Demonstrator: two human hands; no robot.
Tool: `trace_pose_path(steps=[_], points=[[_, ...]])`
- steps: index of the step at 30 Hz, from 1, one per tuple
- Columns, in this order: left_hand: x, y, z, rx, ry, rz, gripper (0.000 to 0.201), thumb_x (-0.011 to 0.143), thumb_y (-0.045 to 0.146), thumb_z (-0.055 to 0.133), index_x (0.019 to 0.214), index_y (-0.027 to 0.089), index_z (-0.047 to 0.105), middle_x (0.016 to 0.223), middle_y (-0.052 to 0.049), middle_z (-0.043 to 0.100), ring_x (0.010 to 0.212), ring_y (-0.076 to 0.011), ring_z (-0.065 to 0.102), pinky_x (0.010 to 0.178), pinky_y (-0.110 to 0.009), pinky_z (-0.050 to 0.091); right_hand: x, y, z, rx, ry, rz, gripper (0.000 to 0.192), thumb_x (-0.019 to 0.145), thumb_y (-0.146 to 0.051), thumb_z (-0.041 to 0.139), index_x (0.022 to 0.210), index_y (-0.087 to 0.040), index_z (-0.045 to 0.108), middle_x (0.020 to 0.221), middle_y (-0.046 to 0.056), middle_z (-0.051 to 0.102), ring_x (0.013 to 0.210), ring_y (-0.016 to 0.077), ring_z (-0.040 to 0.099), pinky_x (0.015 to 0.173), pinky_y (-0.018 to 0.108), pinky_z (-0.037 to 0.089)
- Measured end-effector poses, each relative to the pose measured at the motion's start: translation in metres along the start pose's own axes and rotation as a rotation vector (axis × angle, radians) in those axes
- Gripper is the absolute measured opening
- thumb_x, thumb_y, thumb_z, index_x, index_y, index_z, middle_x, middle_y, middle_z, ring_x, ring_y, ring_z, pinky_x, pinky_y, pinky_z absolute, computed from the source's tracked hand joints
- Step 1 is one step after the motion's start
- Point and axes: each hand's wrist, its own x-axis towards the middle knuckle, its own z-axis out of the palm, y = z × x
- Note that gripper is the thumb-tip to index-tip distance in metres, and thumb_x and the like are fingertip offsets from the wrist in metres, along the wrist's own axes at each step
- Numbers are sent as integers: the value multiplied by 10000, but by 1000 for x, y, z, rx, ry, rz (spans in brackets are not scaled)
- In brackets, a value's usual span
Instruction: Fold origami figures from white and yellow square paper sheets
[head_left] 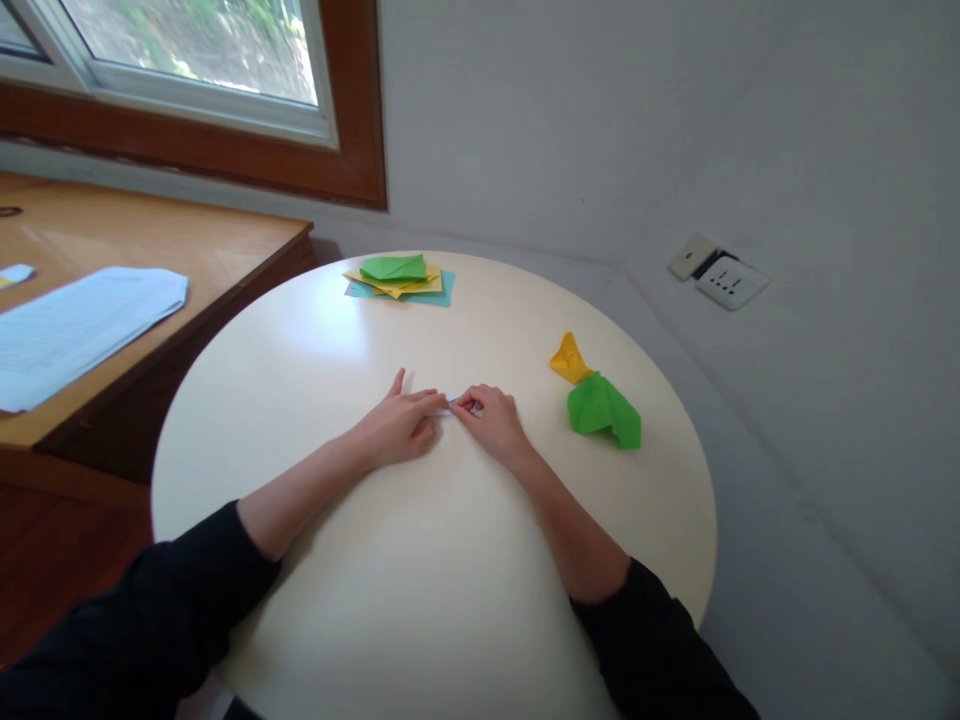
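Both of my hands rest on the round cream table (420, 600) near its middle. My left hand (401, 422) and my right hand (491, 418) meet over a small pale piece of folded paper (452, 404), which is mostly hidden under the fingers. The fingertips of both hands press or pinch it against the tabletop. To the right of my right hand lie a folded green paper shape (602, 410) and a folded yellow paper shape (569, 359), touching each other.
A stack of green, yellow and blue paper sheets (399, 277) lies at the table's far edge. A wooden desk (187, 240) with a light blue sheet (71, 325) stands at the left, under a window. A wall socket (724, 275) is at the right.
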Motion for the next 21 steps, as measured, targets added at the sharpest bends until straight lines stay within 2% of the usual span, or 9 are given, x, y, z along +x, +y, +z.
trace_pose_path(steps=[3,6,13,21], points=[[-1,0,1,20,-11,25,470,739,138,394,1195,218,476,1173,-71,596,1161,-211,496,1074,-541,-6,0,1,1,-6,8,-1,62,748,-235,619,695,-205,626,751,0,661,727,136,563,712,267,386],[-1,-1,3,55,-19,27,449,743,153,401,1172,208,522,1242,-93,551,1189,-222,470,1075,-542,-5,1,1,1,-8,13,3,53,746,-217,622,695,-202,626,751,3,665,729,136,568,704,263,389],[0,0,8,128,13,34,396,761,153,392,1115,167,571,1213,-119,571,1153,-213,503,1090,-524,33,0,0,2,-2,20,6,70,750,-240,627,695,-196,632,742,7,667,730,138,572,694,262,392],[-2,1,12,136,39,42,411,775,156,385,1165,179,512,1230,-129,555,1175,-233,480,1074,-555,29,0,-2,1,-2,23,9,66,751,-227,621,691,-201,634,748,4,669,727,136,567,698,261,384]])
